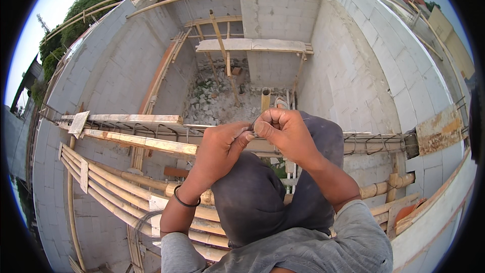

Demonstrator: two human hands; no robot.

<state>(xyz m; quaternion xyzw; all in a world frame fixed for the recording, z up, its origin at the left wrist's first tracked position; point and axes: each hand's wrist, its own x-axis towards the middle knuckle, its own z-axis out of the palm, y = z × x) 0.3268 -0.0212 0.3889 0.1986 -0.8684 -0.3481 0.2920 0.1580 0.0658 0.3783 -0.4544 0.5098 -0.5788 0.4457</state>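
My left hand [221,146] and my right hand [283,130] meet in front of my knees, fingertips nearly touching. Both are closed in a pinch, thumbs bent against the fingers. Between them shows a short bit of a thin dark strand [253,125], perhaps wire; most of it is hidden by the fingers. Just beyond the hands runs a rebar cage [376,145], crossing from wall to wall. An upright bamboo pole [265,100] rises behind my right hand. A dark band circles my left wrist.
Beneath me lie several bamboo poles [118,189], with loose wire [145,218] on them at left. Wooden boards [141,141] flank the cage. Grey block walls [353,55] enclose a deep drop with rubble [217,98] at the bottom. A plank [252,45] spans the far end.
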